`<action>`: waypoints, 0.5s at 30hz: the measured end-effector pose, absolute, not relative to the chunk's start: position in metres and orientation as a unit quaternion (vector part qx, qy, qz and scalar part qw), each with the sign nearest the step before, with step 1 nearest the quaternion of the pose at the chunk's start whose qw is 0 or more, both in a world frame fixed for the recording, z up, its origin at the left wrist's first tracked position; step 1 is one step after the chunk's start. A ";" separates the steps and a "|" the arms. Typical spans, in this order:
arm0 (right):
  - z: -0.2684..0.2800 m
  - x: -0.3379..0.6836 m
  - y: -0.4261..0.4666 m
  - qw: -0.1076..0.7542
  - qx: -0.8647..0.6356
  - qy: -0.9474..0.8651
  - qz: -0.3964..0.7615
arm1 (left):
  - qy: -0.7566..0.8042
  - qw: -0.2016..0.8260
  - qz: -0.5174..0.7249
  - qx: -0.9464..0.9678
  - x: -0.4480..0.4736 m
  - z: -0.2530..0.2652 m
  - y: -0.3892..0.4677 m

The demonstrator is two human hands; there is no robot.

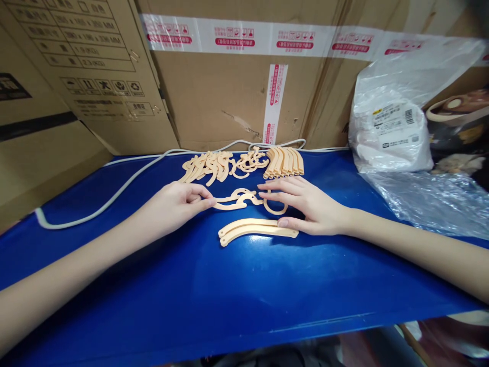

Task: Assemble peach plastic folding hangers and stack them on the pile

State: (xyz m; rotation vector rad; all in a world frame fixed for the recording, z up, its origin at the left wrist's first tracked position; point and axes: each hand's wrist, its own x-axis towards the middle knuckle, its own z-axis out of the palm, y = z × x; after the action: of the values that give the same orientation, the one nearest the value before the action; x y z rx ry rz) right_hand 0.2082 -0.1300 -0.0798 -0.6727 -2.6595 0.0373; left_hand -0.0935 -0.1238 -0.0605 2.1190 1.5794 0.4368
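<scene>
My left hand (187, 204) pinches the left end of the flat, curved beige pieces (229, 206), which lie one beside the other with wavy right ends. My right hand (301, 204) is open, its fingers spread above a beige hook (275, 211). Its thumb rests at the right end of a long, channelled curved beige arm (252, 228), nearer to me on the table. Whether the fingertips touch the hook is hard to tell. Both the hook and the flat pieces lie close together, between my two hands.
Behind my hands are a pile of flat curved pieces (208, 165), a heap of hooks (250, 160) and a row of channelled arms (284, 160). A white cable (130, 183) crosses the blue table (214, 295). Cardboard boxes (229, 92) and a plastic bag (389, 127) stand behind.
</scene>
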 end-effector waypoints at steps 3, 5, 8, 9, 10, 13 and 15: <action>-0.081 0.209 -0.129 0.178 -0.237 -0.955 0.021 | 0.571 0.201 0.152 0.781 -0.097 -0.061 -0.122; -0.080 0.208 -0.128 0.164 -0.233 -0.958 0.028 | 0.571 0.187 0.153 0.785 -0.099 -0.061 -0.120; -0.079 0.207 -0.128 0.152 -0.228 -0.961 0.039 | 0.575 0.167 0.151 0.786 -0.100 -0.062 -0.120; -0.079 0.207 -0.128 0.151 -0.228 -0.961 0.041 | 0.578 0.157 0.148 0.787 -0.101 -0.063 -0.120; -0.079 0.206 -0.128 0.149 -0.229 -0.961 0.042 | 0.582 0.146 0.146 0.787 -0.101 -0.063 -0.120; -0.079 0.205 -0.128 0.141 -0.233 -0.961 0.041 | 0.586 0.113 0.138 0.791 -0.102 -0.065 -0.121; -0.079 0.205 -0.127 0.136 -0.236 -0.961 0.041 | 0.583 0.088 0.138 0.796 -0.101 -0.065 -0.123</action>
State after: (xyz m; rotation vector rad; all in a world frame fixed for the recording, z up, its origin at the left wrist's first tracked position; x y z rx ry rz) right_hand 0.2045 -0.1275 -0.0795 -0.6836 -2.7841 0.1199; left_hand -0.1014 -0.1228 -0.0651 2.3691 1.7367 0.4117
